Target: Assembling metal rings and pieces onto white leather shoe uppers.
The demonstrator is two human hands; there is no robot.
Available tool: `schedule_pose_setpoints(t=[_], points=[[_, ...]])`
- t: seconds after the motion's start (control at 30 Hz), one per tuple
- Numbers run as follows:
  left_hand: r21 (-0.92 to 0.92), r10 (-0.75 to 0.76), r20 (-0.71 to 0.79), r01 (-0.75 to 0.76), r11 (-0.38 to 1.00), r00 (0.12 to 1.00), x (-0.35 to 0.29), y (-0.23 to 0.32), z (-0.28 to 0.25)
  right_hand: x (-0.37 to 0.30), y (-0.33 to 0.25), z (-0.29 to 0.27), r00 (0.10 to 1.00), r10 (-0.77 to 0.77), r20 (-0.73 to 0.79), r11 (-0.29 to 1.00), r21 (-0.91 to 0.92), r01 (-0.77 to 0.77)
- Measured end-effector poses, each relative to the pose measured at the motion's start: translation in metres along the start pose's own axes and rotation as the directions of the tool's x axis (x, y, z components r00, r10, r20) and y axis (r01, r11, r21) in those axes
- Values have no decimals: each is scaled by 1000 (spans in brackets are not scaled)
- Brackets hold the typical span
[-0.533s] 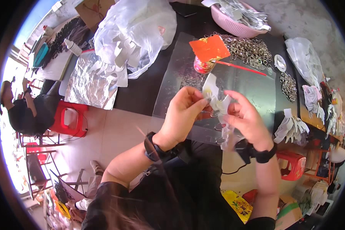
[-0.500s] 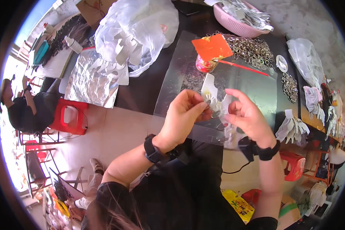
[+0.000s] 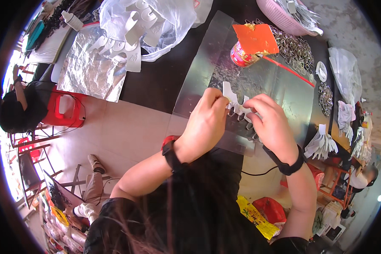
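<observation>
Over the bench (image 3: 154, 86) and its mat (image 3: 292, 96), we are holding the white strip (image 3: 230, 96), our left grip (image 3: 205, 120) now turning knuckles-up and pinching it, our right grip (image 3: 275, 127) pinching farther along, so left-side handling is going mostly unseen.

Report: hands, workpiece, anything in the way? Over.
Left hand gripping white strip; right hand touching it. Metal rings along strip's edge. Red tub beyond, clear.

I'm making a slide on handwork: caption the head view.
Left hand holding and right hand touching a white scalloped strip, with a red patterned cup and heaped metal rings beyond.
</observation>
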State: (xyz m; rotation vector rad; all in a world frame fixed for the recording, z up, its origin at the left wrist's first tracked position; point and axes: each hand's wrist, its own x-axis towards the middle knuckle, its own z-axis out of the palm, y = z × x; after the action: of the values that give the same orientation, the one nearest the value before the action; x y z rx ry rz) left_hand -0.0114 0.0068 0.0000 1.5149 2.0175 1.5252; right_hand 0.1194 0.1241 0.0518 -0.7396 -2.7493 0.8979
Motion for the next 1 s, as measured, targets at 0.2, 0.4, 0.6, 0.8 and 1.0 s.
schedule_pose_setpoints(t=[0.2,0.4,0.6,0.8,1.0], points=[[80,-32,5,32,996,999,-1,-11,23,26,13,18,998,-29,-47,991,127,34],[129,-102,-22,104,986,995,2,-9,27,30,26,27,998,-15,-54,978,207,26],[115,-179,12,177,978,984,6,-7,24,29,31,28,999,-38,-38,980,196,44],[122,-201,19,197,973,979,8,-7,25,29,29,29,997,-42,-67,981,187,54],[174,-231,18,225,959,973,9,-3,26,27,27,31,995,-45,-85,983,173,59]])
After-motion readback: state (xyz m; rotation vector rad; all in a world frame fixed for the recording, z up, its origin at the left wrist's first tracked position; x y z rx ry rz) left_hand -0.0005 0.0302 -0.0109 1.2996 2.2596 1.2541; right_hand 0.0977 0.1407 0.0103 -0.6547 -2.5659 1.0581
